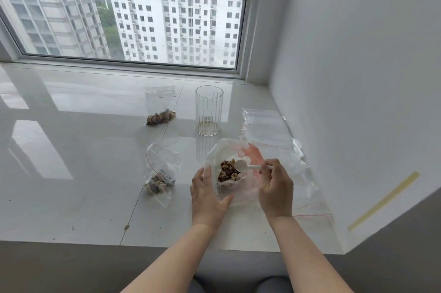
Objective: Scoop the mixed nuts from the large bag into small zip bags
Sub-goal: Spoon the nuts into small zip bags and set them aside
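The large clear bag (pixel 241 190) lies open on the white sill, with mixed nuts (pixel 228 171) showing in its mouth. My left hand (pixel 208 193) grips the bag's left side. My right hand (pixel 275 185) pinches the handle of a small white spoon (pixel 241 165); its empty bowl hovers just over the nuts. Two small zip bags hold nuts: one (pixel 160 178) sits left of the large bag with its mouth open, the other (pixel 161 109) lies farther back.
An empty ribbed glass (pixel 209 110) stands behind the large bag. Empty zip bags (pixel 267 128) lie to the right by the wall, more (pixel 310 199) under my right wrist. The sill's front edge (pixel 143 243) runs near me. Crumbs dot the sill.
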